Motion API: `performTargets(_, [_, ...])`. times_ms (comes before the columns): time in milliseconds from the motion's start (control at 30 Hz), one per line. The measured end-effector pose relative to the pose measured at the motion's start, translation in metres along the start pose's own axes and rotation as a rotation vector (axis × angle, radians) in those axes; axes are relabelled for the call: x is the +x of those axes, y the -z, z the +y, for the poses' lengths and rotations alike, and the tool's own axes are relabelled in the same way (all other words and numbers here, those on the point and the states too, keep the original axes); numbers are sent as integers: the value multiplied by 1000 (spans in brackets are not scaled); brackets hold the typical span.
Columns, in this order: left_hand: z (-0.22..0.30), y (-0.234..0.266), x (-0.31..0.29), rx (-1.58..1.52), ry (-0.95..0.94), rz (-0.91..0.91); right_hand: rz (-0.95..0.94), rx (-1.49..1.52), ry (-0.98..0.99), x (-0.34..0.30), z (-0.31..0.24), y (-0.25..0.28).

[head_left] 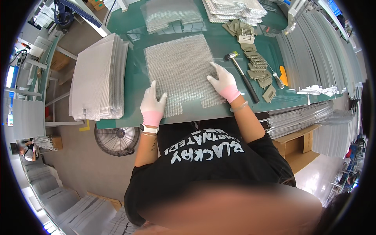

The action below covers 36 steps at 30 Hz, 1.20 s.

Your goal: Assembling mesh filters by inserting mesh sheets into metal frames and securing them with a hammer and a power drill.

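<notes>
A silvery metal mesh sheet (180,66) with a notch in its near edge lies flat on the green tabletop (135,84). At its near left edge rests my left hand (153,102), in a white glove with a pink cuff, thumb and fingers apart. My right hand (224,83), gloved the same way, is at the sheet's right edge, its thumb spread from the fingers. Neither hand is closed around the sheet. Right of my right hand lies a hammer (243,77) with a black handle and a yellow-green end. Beside it runs a row of olive-grey plastic pieces (256,62).
Stacked mesh sheets (100,76) stand at the left edge, with more at the far side (235,8). Another notched sheet (172,15) lies beyond mine. A screwdriver (277,79) and an orange-yellow object (283,76) lie near a tall panel stack (313,51). A floor fan (117,139) stands below.
</notes>
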<state>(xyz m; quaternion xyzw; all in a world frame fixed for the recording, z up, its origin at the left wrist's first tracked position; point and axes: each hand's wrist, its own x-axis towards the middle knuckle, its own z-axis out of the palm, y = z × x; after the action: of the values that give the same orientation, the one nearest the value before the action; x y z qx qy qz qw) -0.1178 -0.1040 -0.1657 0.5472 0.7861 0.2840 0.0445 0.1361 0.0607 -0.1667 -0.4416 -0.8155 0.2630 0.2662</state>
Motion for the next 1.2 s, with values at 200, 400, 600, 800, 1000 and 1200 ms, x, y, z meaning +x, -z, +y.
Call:
performTargets(200, [7,4,1,-30,76,-58,-31,-11,-13,0,-1,0])
performTargets(400, [-2,-5,2,21,-13,23,-53,-65,-35,4,-4,4])
performTargets(600, [1,-2,4,26,30,-20,-82,-67,-83,1,-11,8])
performTargets(800, [8,4,6,4,95,-88,-61,-68,-42,1,-3,4])
performTargets(1000, [4,1,6,-9,72,-61,-70,-18,-61,0,-5,7])
performTargets(1200, [5,2,11,39,118,-104,-179,-221,-98,7,-14,16])
